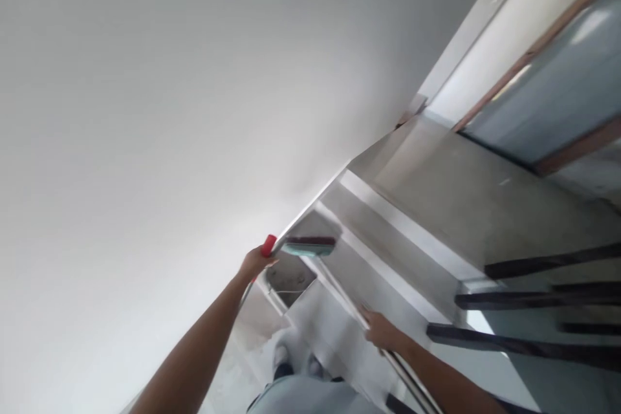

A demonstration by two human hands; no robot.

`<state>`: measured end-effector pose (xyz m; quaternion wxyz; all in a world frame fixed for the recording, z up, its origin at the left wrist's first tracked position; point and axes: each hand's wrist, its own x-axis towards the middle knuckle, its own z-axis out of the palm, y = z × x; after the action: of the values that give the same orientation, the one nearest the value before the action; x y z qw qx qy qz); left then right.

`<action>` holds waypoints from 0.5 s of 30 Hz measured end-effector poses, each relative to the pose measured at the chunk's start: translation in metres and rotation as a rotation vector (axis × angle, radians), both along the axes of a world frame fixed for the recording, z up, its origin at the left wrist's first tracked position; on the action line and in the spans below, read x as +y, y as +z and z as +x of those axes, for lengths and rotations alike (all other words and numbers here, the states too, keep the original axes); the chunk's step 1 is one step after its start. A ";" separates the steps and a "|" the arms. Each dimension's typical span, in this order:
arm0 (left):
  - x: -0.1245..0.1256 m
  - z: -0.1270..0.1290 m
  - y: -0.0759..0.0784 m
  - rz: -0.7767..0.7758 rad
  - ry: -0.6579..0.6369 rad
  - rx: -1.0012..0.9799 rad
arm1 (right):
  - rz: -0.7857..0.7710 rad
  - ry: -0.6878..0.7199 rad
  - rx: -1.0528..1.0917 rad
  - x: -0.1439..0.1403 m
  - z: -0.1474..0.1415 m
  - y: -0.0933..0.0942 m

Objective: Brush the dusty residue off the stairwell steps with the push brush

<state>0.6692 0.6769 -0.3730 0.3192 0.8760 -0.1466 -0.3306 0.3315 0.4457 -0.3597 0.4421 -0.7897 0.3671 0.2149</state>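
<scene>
My left hand [257, 263] is closed around a handle with a red grip [268, 245], close to the white wall. Just right of it and lower is a dustpan [291, 277] with grey dirt and a pale strand in it; the handle appears to belong to it. Wrapped round the pale stick of a broom [343, 297] is my right hand [383, 331]. The broom head [310, 246], teal with a dark red strip, is over the stair step beside the dustpan. Motion blurs its bristles, so I cannot tell whether they touch the step.
Grey stairs [388, 265] with white edges lead up to a landing [460, 187]. A white wall [169, 110] borders them on the left. Dark railing bars [524, 339] stand on the right. A wood-framed glass panel [548, 90] is beyond the landing. My feet [281, 356] are below.
</scene>
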 end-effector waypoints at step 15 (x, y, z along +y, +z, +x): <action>0.004 0.003 -0.017 -0.077 0.033 0.066 | 0.143 -0.176 0.160 0.070 -0.053 -0.014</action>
<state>0.6717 0.6813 -0.3901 0.3628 0.8539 -0.1341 -0.3483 0.2781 0.5159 -0.3733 0.4836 -0.7012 0.4529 0.2631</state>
